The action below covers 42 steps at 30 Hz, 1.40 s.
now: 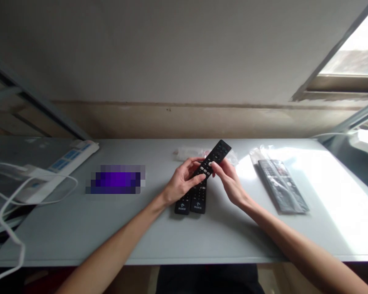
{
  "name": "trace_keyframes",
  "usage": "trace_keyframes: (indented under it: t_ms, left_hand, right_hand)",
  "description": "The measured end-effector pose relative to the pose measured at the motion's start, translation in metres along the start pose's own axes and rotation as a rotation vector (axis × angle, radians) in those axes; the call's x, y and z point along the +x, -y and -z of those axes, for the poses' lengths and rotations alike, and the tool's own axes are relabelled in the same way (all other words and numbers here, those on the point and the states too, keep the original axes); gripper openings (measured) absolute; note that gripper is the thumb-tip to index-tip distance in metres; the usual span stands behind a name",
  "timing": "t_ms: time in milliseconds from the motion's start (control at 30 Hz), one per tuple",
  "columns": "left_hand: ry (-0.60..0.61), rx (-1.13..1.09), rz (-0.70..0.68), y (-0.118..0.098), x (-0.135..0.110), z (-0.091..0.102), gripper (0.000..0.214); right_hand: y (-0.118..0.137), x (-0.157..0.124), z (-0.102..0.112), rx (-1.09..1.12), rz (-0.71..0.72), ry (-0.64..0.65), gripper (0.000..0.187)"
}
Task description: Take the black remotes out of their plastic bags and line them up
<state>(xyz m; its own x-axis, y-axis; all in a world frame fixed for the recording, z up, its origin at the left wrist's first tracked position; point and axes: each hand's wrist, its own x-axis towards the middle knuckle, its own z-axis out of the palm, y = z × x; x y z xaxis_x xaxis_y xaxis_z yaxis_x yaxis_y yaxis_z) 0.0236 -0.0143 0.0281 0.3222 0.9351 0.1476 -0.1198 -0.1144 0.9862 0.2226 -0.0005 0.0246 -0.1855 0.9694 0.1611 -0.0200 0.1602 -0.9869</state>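
The left hand (180,182) curled its fingers under a slim black plastic remote control (217,154) while the right hand (230,183) pinched it between thumb and fingers — button face left uncovered; two matching black remotes (190,203) lay beneath, at the middle of the pale grey worktop (79,232).

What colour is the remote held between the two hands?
The remote control is black with a few white buttons, shown best in the head view.

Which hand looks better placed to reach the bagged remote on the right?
Probably the right hand: it is nearer the bagged remote, though it holds the black remote with the left hand.
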Motion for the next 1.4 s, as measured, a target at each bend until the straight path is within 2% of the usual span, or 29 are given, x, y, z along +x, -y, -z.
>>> trace_keyframes:
  t_ms: [100,167,267,400,500,633,767,867,967,1100,1200,1400]
  left_hand:
    - [0.014,0.34,-0.082,-0.003,-0.001,0.007,0.027]
    - [0.059,0.609,-0.192,-0.004,-0.002,0.012,0.022]
    - [0.211,0.91,-0.314,-0.003,-0.003,0.016,0.032]
    - [0.411,1.124,-0.276,-0.001,-0.004,0.014,0.044]
    - [0.429,1.17,-0.248,-0.003,-0.004,0.012,0.045]
    - [0.413,1.187,-0.237,-0.003,-0.005,0.012,0.052]
    - [0.377,1.19,-0.228,-0.001,-0.007,0.014,0.066]
    - [0.377,1.186,-0.251,-0.001,-0.007,0.014,0.065]
    - [0.399,1.18,-0.265,-0.002,-0.007,0.014,0.057]
    - [0.352,1.169,-0.282,-0.001,-0.007,0.015,0.048]
    - [0.333,1.148,-0.299,0.001,-0.008,0.013,0.048]
    - [0.37,1.12,-0.283,0.003,-0.009,0.006,0.052]
  right_hand:
    - [0.004,0.007,0.016,0.1,-0.127,0.013,0.04]
    - [0.01,0.011,0.031,0.043,-0.265,0.071,0.046]
    - [0.018,0.013,0.05,-0.123,-0.401,0.228,0.054]
    - [0.017,0.014,0.06,-0.19,-0.441,0.47,0.061]
    - [0.012,0.017,0.064,-0.217,-0.457,0.587,0.058]
    - [0.012,0.019,0.067,-0.263,-0.486,0.662,0.054]
    - [0.013,0.018,0.066,-0.318,-0.477,0.749,0.06]
    - [0.009,0.017,0.064,-0.348,-0.467,0.776,0.064]
    - [0.005,0.016,0.061,-0.361,-0.471,0.765,0.065]
    - [0.004,0.014,0.057,-0.39,-0.426,0.672,0.068]
    - [0.001,0.013,0.055,-0.399,-0.414,0.622,0.068]
    - [-0.009,0.013,0.051,-0.459,-0.382,0.583,0.069]
